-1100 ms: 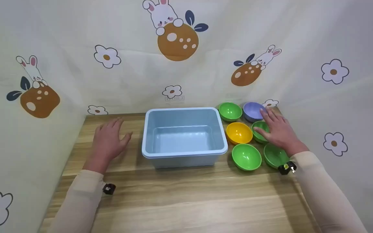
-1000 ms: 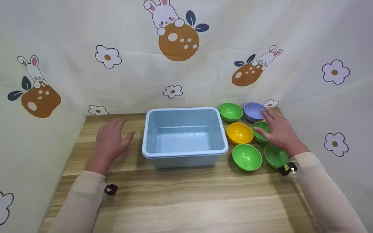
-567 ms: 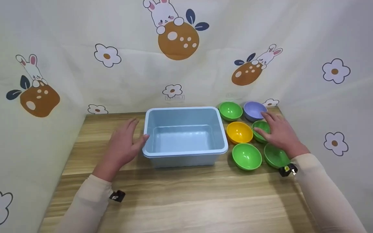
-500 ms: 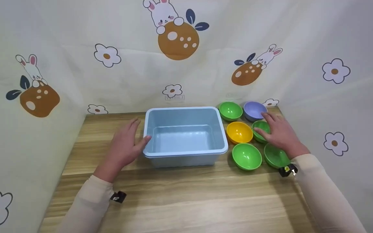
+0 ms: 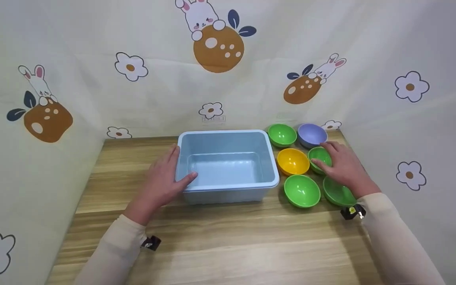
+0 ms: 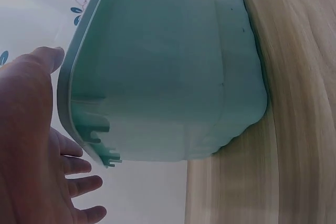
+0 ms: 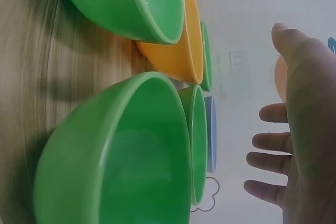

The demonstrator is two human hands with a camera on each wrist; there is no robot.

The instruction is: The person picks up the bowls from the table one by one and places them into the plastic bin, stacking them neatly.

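Observation:
A light blue plastic tub (image 5: 228, 194) stands upright on the wooden table. My left hand (image 5: 161, 180) is at its left rim, fingers extended and thumb over the front left corner; whether it touches the rim I cannot tell. In the left wrist view those fingers are spread beside the tub wall (image 6: 152, 66). My right hand (image 5: 344, 164) hovers with spread fingers above the right-hand bowls, holding nothing. Beneath it sit a green bowl (image 5: 318, 156) and another green bowl (image 5: 337, 192), partly hidden. In the right wrist view the hand (image 7: 310, 124) is apart from the bowls.
Right of the tub stand a yellow bowl (image 5: 293, 161), a green bowl (image 5: 301, 191) in front, a green bowl (image 5: 282, 135) at the back and a purple bowl (image 5: 312, 135) at the back right. A printed cloth (image 5: 152, 99) walls the wooden table (image 5: 228, 245) behind and at both sides.
My left hand has moved right from the bare table to the tub's left rim. My right hand has drawn slightly back from the purple bowl. Tub and bowls have stayed put.

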